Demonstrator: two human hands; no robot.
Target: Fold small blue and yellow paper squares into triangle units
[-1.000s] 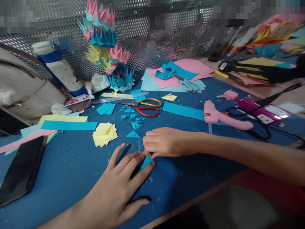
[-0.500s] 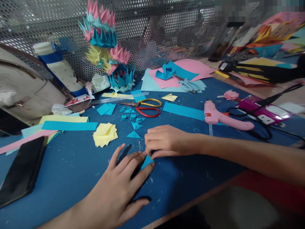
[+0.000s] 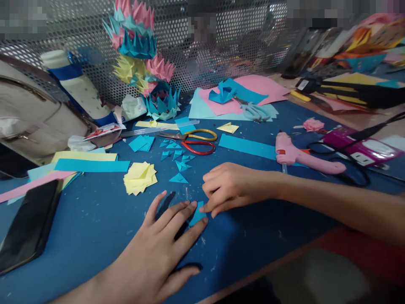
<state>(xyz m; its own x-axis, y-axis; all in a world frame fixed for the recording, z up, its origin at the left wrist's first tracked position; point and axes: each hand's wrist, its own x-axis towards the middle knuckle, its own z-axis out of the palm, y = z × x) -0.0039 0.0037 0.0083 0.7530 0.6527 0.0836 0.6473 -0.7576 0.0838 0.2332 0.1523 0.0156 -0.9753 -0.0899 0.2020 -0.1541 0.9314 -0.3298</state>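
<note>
1 black phone (image 3: 31,226) (flat and dark), 1 pale bag (image 3: 34,101), 1 white-and-blue bottle (image 3: 79,90) beside the bag

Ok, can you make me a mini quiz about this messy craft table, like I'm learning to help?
1. True or false: the left grip and the right grip are both at the same small piece of blue paper.

2. What colour is the glue gun?
A) black
B) pink
C) green

3. Fill in the gap: the scissors beside the little folded blue pieces have one red handle loop and one ____ handle loop.

Key: 1 true; 2 B; 3 yellow
</note>
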